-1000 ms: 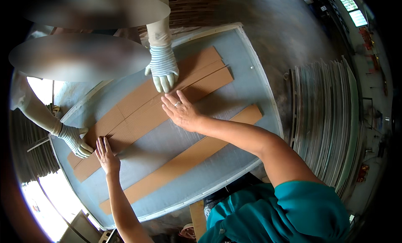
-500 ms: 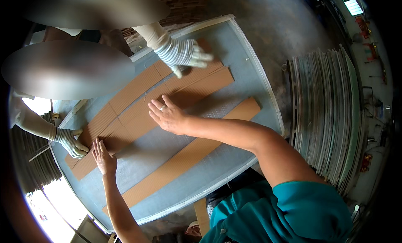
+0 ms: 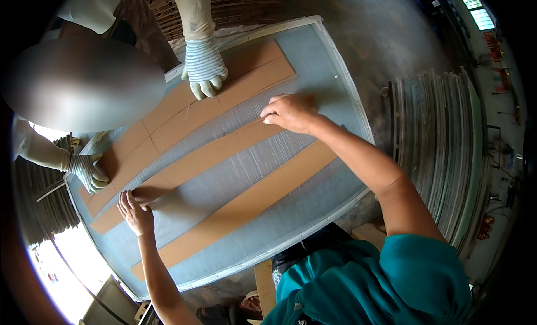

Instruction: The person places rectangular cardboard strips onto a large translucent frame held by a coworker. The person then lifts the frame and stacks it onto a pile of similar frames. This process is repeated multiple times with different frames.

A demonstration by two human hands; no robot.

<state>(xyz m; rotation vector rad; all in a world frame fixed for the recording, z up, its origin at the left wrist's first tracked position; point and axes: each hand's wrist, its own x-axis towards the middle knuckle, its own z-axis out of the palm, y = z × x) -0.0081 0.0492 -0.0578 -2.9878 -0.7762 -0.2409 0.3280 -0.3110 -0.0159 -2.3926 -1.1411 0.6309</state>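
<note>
Three brown cardboard strips lie across a grey mesh panel in a pale frame (image 3: 358, 118). On the left end of the middle cardboard strip (image 3: 224, 147), my left hand (image 3: 136, 214) rests with its fingers stretched out. Toward that strip's right end, my right hand (image 3: 290, 113) pinches its far edge between curled fingers and thumb. A gap of mesh separates this strip from the wider, creased cardboard strip (image 3: 182, 122) beyond it. The near cardboard strip (image 3: 240, 207) lies flat, touched by nobody.
Across the panel a co-worker presses the wider strip with two gloved hands, one glove (image 3: 204, 67) at its middle and another glove (image 3: 89, 172) at its left end. Upright thin panels (image 3: 430, 151) stand stacked at right. More stacked slats (image 3: 235, 6) are at the back.
My right hand has moved right and away from me, and its fingers have closed on the middle strip. A gap has opened beside the wider strip. The co-worker's farther glove has shifted left.
</note>
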